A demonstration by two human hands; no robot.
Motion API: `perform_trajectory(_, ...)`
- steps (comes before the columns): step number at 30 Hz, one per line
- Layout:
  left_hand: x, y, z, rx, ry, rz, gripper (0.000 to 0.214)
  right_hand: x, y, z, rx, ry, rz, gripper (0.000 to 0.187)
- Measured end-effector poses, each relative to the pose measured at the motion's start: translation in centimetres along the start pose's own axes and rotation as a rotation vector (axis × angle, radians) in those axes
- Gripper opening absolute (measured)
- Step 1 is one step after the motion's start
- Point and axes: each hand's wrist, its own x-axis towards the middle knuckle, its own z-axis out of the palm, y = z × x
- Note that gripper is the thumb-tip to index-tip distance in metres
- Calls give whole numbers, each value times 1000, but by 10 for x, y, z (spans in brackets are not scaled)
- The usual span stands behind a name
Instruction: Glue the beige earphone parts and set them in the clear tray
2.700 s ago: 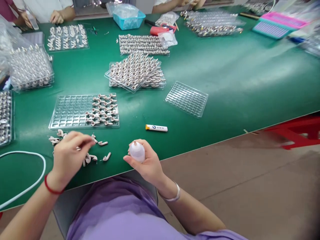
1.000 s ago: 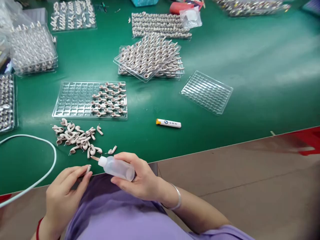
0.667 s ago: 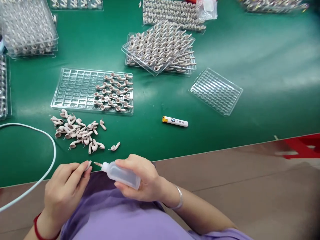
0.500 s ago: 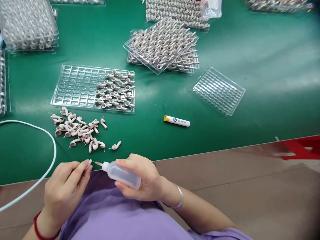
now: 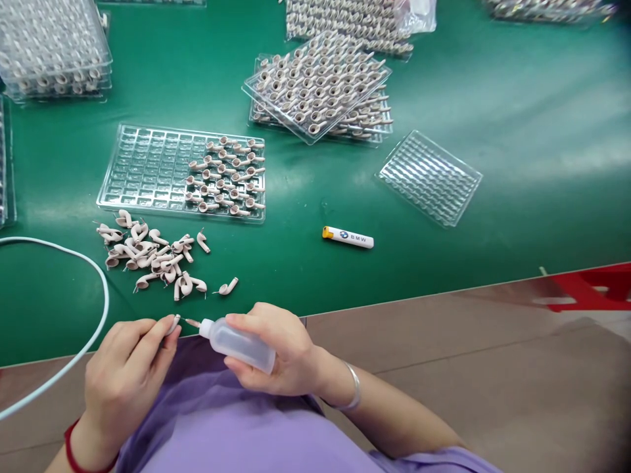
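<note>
My left hand (image 5: 125, 371) pinches one small beige earpiece part (image 5: 173, 323) between thumb and fingers, just off the table's near edge. My right hand (image 5: 279, 351) is wrapped round a small clear squeeze bottle (image 5: 239, 345) lying on its side, its thin nozzle (image 5: 192, 322) pointing left and almost touching the part. A loose pile of the same beige parts (image 5: 148, 253) lies on the green table (image 5: 305, 276) beyond my left hand. Behind the pile a clear compartment tray (image 5: 142, 174) holds several parts on its right side.
Stacked clear trays full of parts (image 5: 318, 85) sit further back, with more stacks at the far left (image 5: 54, 56). An empty clear tray (image 5: 428, 177) lies to the right. A white lighter (image 5: 348, 237) rests mid-table. A white cable (image 5: 93, 289) curves at left. Brown floor lies right.
My left hand took a part from the pile and drew back to my lap. My right hand tipped the bottle onto its side, nozzle toward the part. The view shifted down slightly.
</note>
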Motion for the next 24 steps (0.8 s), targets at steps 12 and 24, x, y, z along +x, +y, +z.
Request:
perform_trajectory(12, -7, 9, -7, -258, -2, -316, 21, -1, -4, -9, 259, 40, 179, 51)
perform_trajectory(24, -7, 48, 15, -1383, -328, -1527, 39, -10, -13, 24, 0, 29, 13, 22)
